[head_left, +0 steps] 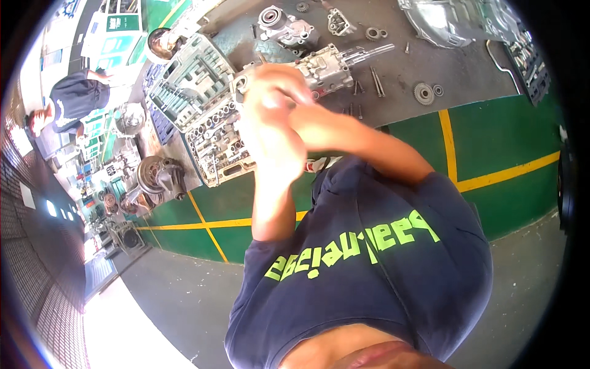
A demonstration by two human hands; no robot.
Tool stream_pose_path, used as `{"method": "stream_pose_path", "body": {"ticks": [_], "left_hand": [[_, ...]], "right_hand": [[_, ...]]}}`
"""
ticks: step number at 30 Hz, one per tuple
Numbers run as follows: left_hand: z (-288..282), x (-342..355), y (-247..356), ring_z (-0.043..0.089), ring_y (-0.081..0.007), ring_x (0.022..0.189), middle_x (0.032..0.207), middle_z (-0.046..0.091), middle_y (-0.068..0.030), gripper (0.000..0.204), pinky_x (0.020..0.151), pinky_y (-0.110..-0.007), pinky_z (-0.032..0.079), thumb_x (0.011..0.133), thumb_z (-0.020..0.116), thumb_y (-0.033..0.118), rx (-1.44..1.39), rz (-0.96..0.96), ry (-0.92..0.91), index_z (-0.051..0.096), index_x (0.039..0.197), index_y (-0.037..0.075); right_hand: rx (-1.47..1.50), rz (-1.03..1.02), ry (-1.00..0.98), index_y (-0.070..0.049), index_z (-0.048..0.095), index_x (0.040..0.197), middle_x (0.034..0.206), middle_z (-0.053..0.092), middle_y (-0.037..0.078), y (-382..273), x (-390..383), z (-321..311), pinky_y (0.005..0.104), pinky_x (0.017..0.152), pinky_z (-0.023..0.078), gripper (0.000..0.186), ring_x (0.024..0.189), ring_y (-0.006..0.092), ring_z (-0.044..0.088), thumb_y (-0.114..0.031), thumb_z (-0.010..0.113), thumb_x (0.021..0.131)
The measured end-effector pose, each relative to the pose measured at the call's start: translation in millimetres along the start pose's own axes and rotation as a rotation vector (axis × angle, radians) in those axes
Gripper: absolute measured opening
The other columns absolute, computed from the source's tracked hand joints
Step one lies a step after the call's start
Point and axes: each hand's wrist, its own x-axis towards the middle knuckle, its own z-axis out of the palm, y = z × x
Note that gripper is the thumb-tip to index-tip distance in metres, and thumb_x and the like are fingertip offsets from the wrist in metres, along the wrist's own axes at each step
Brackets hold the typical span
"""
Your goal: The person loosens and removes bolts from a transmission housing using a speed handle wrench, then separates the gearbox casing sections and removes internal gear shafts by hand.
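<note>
My left hand (272,109) is raised in the middle of the view, blurred and bright, with curled fingers around something I cannot make out. My right hand (298,118) crosses in from the right and overlaps it; its fingers are mostly hidden. Directly behind both hands lies a metal gearbox housing (324,71) with long shafts. An open socket set case (210,173) is beside and partly behind my left hand, and a second open tool case (179,96) lies above it.
Another housing (286,31), loose gears (423,93), long bolts (377,82), a clear cover (458,21) and a tool tray (530,67) lie on the grey bench (442,64). A person in dark clothing (78,98) works at the left, near several metal assemblies (157,175).
</note>
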Motion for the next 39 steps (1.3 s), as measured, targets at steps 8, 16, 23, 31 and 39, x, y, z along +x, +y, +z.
{"method": "stream_pose_path", "body": {"ticks": [8, 16, 23, 31, 39], "left_hand": [[-60.0, 22.9, -10.7, 0.051, -0.0184, 0.069, 0.073, 0.057, -0.0107, 0.038, 0.071, -0.032, 0.044, 0.099, 0.027, 0.020, 0.358, -0.092, 0.336, 0.047, 0.071, 0.003], [-62.6, 23.6, -25.9, 0.050, -0.0181, 0.067, 0.068, 0.059, -0.0149, 0.029, 0.073, -0.031, 0.040, 0.096, 0.032, 0.020, 0.167, -0.135, 0.483, 0.033, 0.069, 0.009], [-43.0, 32.9, -24.1, 0.049, -0.0173, 0.063, 0.066, 0.058, -0.0133, 0.030, 0.069, -0.030, 0.039, 0.097, 0.032, 0.020, 0.239, -0.109, 0.399, 0.034, 0.069, 0.008], [-39.2, 31.4, -21.8, 0.044, -0.0157, 0.057, 0.061, 0.049, -0.0105, 0.031, 0.058, -0.030, 0.042, 0.097, 0.033, 0.019, 0.089, -0.152, 0.422, 0.034, 0.069, 0.006], [-40.2, 7.8, 14.5, 0.022, -0.0119, 0.046, 0.051, 0.026, 0.0006, 0.031, 0.046, -0.030, 0.027, 0.100, 0.032, 0.024, -0.193, -0.238, 0.461, 0.033, 0.072, 0.013]], "right_hand": [[-0.072, 0.294, 0.078, -0.007, 0.071, 0.099, 0.091, 0.070, 0.013, 16.9, -24.9, -73.6, 0.0390, 0.076, 0.052, 0.017, 0.081, 0.0284, 0.066, -0.019, 0.069, 0.087], [-0.078, 0.395, -0.429, 0.001, 0.060, 0.109, 0.090, 0.067, 0.022, -23.1, -12.3, -39.0, 0.0474, 0.074, 0.051, 0.021, 0.083, 0.0405, 0.065, -0.014, 0.060, 0.094], [0.301, 0.349, -0.404, -0.002, 0.053, 0.111, 0.084, 0.062, 0.021, -16.1, -9.8, -22.5, 0.0474, 0.074, 0.047, 0.023, 0.082, 0.0403, 0.064, -0.023, 0.049, 0.103], [0.254, 0.339, -0.180, 0.000, 0.043, 0.111, 0.077, 0.060, 0.019, -17.6, -15.6, 19.7, 0.0511, 0.064, 0.047, 0.023, 0.072, 0.0443, 0.061, -0.022, 0.049, 0.103], [-0.226, 0.322, -0.116, -0.006, 0.054, 0.099, 0.074, 0.061, 0.010, -67.8, -34.2, -12.9, 0.0461, 0.061, 0.045, 0.023, 0.072, 0.0321, 0.064, -0.028, 0.057, 0.097]]}}
